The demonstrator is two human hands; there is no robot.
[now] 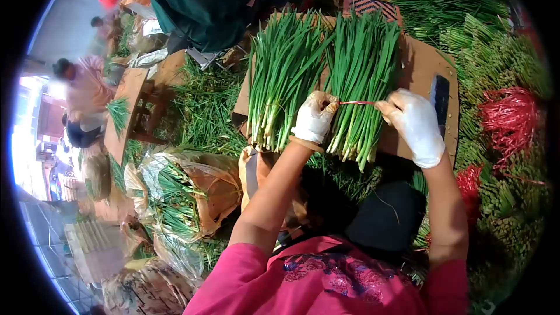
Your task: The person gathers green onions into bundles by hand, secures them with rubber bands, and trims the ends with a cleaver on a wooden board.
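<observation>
A bundle of garlic chives (364,58) lies on a wooden board (417,61), pale stem ends toward me. Across its lower part runs a red plastic strip (357,103). My left hand (314,119), in a white glove, is closed on the strip's left end at the bundle's left edge. At the right edge my gloved right hand (415,128) pinches the other end. The fingertips of both hands are partly hidden. A second bundle of garlic chives (283,70) lies just left of the first, with a thin band around its stems.
A dark flat object (440,102) lies at the board's right edge. Red plastic strips (508,119) rest on stacked chives (496,64) at right. An open plastic bag of chives (178,195) stands at left. A person in dark green (195,6) sits across; others work further left.
</observation>
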